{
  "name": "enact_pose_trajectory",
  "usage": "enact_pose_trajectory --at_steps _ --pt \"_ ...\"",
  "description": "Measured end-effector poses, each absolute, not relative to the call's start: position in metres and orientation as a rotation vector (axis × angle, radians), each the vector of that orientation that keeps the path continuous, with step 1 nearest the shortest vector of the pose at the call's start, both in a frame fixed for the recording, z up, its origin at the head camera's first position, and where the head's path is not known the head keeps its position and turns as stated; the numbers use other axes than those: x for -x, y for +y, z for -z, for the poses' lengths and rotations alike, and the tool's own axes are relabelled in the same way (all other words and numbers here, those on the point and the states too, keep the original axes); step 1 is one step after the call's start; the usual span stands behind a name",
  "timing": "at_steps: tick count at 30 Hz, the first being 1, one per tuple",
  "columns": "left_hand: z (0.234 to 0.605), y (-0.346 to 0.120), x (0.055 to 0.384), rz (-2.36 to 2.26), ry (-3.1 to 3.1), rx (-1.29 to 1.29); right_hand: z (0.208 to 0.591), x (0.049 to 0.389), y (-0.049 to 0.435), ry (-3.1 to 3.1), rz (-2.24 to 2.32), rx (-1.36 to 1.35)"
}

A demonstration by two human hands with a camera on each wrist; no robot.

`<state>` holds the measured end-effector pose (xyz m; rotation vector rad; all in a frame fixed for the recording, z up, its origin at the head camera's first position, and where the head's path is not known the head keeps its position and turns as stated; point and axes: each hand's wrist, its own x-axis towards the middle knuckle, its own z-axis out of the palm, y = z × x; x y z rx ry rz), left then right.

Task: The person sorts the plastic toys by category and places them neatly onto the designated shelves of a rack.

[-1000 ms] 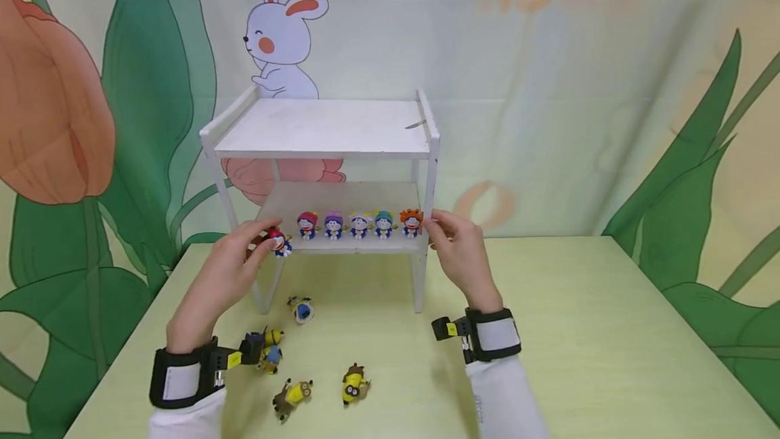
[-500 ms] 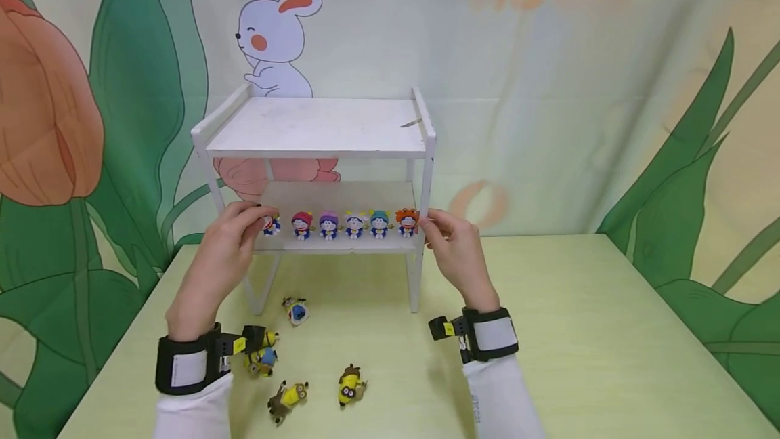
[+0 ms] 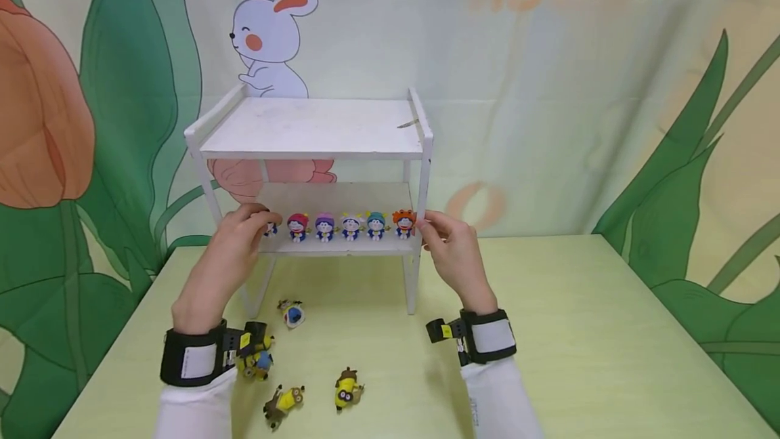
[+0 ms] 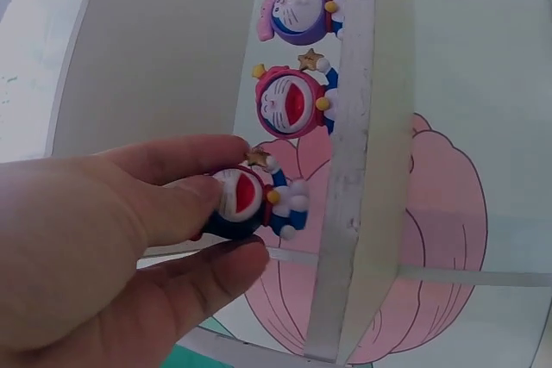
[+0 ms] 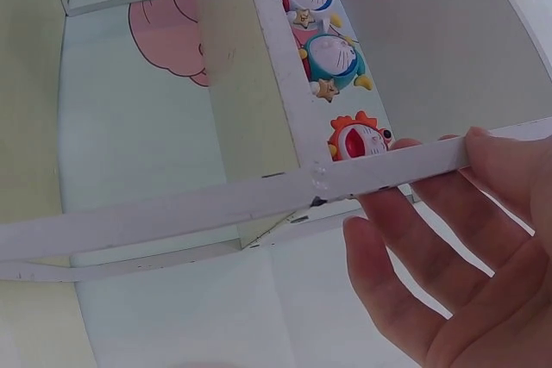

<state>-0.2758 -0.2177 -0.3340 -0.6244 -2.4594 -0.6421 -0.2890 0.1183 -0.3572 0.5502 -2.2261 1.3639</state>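
A small white two-tier rack stands on the table. My left hand pinches a blue-and-white cat figurine between thumb and fingers at the left end of the lower shelf. In the left wrist view its face, red open mouth and gold star show; the fingers hide the rest. Beside it runs a row of similar figurines in coloured hats, from a pink-hatted one to an orange crab-hatted one. My right hand grips the rack's right front post, thumb on one side and fingers on the other.
Several yellow minion figurines lie on the table before the rack, among them one in brown, another and one in white and blue. More lie beside the left wrist camera. A printed curtain hangs behind.
My left hand has lifted the cat figurine from before the shelf's front edge onto the shelf's left end. The right hand stays at the post. The head view has shifted slightly.
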Motion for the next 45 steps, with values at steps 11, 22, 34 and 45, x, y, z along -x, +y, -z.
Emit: enact_pose_trajectory --at_steps 11,22,34,45 --pt "0.339 -0.218 0.278 0.598 -2.538 0.622 0.356 0.288 0.118 -2.222 -1.362 -0.556" --pt "0.345 -0.214 0.283 0.627 -2.537 0.608 0.353 0.287 0.118 -2.219 -1.353 -0.559" --pt "0.346 -0.211 0.285 0.649 -2.58 0.541 0.354 0.286 0.119 -2.228 -1.367 -0.554" --pt "0.347 -0.21 0.284 0.638 -2.574 0.537 0.354 0.286 0.117 -2.225 -1.373 -0.551"
